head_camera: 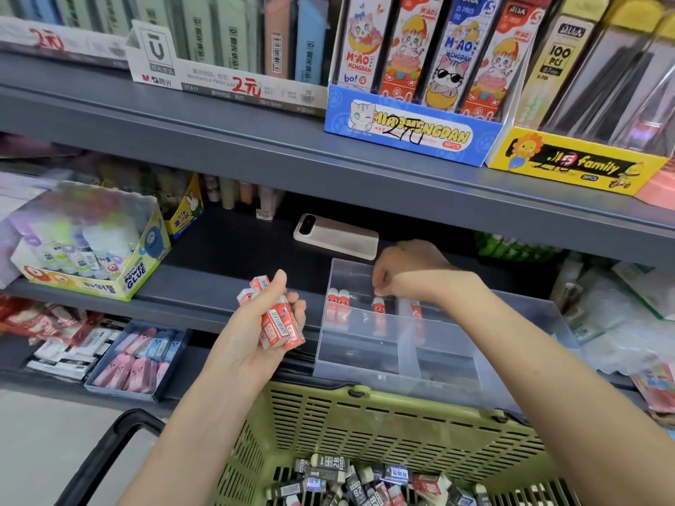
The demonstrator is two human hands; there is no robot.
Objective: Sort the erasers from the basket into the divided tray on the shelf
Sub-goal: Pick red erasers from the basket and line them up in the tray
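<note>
My left hand (272, 315) grips a bundle of red-sleeved erasers (279, 325) in front of the shelf, left of the clear divided tray (365, 354). My right hand (405, 273) reaches into the tray's rear compartment, its fingertips pinching the top of a red eraser (378, 308) standing upright there. Two more red erasers (338, 299) stand at the compartment's left end and another (416, 310) to the right. The green basket (365, 418) sits below, holding several black and red erasers (350, 480).
A pink phone (336, 235) lies on the shelf behind the tray. A glue-stick box (91, 246) stands at the left. A tray of pink and blue erasers (138, 359) sits on the lower shelf. Plastic-wrapped goods (621, 312) crowd the right. Pencil-lead boxes (412, 133) line the shelf above.
</note>
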